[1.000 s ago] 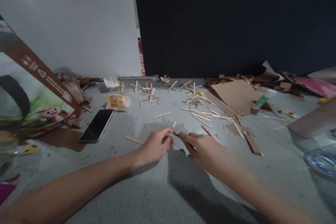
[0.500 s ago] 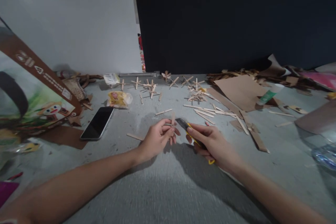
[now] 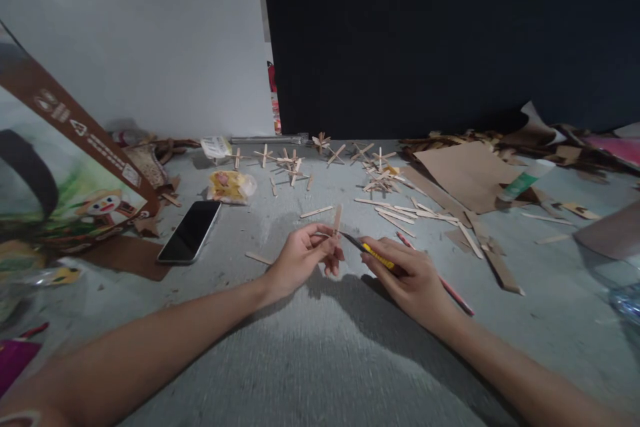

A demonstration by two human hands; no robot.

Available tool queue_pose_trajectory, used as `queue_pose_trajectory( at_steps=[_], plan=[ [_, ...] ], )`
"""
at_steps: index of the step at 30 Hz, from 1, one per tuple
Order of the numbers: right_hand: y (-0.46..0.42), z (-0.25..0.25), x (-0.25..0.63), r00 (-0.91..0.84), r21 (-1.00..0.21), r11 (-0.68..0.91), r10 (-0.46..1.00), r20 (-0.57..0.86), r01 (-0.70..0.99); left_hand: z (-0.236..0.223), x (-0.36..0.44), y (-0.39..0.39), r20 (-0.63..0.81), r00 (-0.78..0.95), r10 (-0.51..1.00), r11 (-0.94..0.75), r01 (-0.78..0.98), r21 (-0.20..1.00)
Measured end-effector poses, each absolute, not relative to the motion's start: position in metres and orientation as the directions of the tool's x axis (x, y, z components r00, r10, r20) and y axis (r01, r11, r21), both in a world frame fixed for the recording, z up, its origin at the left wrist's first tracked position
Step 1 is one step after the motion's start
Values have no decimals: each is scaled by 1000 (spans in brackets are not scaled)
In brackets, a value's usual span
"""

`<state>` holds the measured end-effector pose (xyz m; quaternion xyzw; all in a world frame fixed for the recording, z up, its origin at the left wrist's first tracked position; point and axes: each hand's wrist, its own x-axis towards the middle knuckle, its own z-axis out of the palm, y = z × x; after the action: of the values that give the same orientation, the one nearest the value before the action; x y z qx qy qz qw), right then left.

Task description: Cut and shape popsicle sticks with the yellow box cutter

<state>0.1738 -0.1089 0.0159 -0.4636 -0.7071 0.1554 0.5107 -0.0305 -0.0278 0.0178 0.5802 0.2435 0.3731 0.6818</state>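
Note:
Between the thumb and fingers of my left hand [image 3: 307, 253] is a wooden craft stick [image 3: 338, 217], standing nearly upright. My right hand [image 3: 407, 273] is wrapped round a yellow and black utility knife [image 3: 377, 255]. Its dark blade points left and reaches to the stick just above my left fingertips; whether it touches is hard to tell. Under and beside my right hand lies a red pencil [image 3: 457, 297]. Loose craft sticks [image 3: 395, 215] are scattered beyond my hands, and several crossed-stick pieces [image 3: 337, 155] stand or lie farther back.
A phone [image 3: 190, 232] lies left of my left hand, near a yellow snack packet [image 3: 230, 187] and a printed bag [image 3: 75, 167]. Cardboard sheets [image 3: 463, 177] and a green-and-white tube [image 3: 527, 180] are at the right rear. A black panel [image 3: 450, 40] rises behind.
My right hand has turned, bringing the knife flatter, with its blade closer to the stick. More of the red pencil shows now. The whole view has shifted slightly.

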Motion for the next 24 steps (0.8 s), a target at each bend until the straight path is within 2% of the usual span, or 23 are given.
queue_pose_trajectory(
  at_steps=[3,6,14,24],
  plan=[
    [-105,12,181,-132,-508,626,697,705,592,16,-31,-25,73,588,806,74,-222,972],
    [-102,7,186,-195,-426,653,660,726,626,15,-30,-25,60,577,814,84,-220,972],
    [-100,5,186,-233,-387,671,641,731,632,16,-30,-26,69,593,803,76,-216,973],
    [-103,8,186,-263,-405,677,660,704,615,21,-30,-29,52,680,731,104,-186,977]
  ],
)
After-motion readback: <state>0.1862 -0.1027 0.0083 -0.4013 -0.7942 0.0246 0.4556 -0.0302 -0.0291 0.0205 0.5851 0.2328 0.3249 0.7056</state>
